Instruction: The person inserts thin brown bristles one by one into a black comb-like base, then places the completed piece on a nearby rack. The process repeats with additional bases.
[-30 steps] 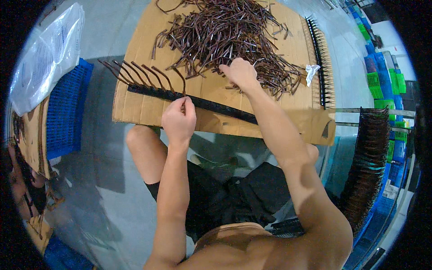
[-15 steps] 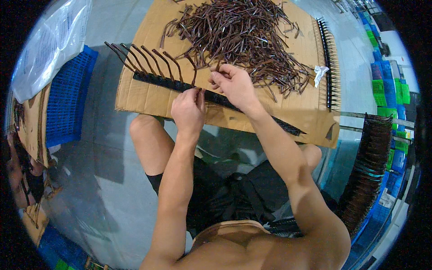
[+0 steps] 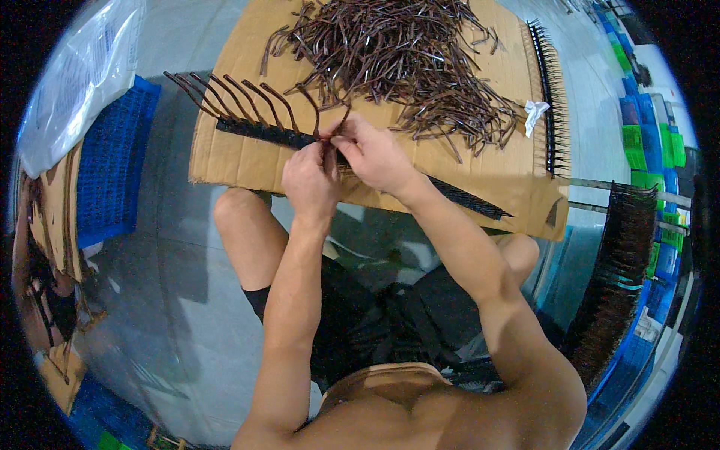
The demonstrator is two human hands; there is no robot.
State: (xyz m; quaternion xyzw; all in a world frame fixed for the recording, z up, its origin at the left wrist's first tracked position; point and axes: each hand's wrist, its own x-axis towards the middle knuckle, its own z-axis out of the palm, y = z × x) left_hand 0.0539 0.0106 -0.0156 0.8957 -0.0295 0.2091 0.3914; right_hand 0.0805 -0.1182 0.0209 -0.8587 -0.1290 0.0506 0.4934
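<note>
A long black strip (image 3: 259, 133) lies slantwise along the near edge of a cardboard sheet. From its left part several curved dark-brown sticks (image 3: 247, 101) stand up in a row. My left hand (image 3: 309, 178) is closed on the strip, just right of the last standing stick, its fingertips partly hidden. Close against it, my right hand (image 3: 379, 159) pinches a single brown stick (image 3: 343, 120), whose upper end sticks up past the fingers. The lower end of that stick is at the strip, between both hands; whether it is seated there I cannot tell.
A big heap of loose brown sticks (image 3: 390, 56) covers the far middle of the cardboard (image 3: 240, 161). A bristling black strip (image 3: 546, 97) and crumpled white paper (image 3: 535, 116) lie at its right. A rack of filled strips (image 3: 611, 262) stands right, a blue crate (image 3: 116, 161) left.
My right hand has come down and left with the brown stick, from beside the heap to the strip next to my left hand. The left hand stays at nearly the same place.
</note>
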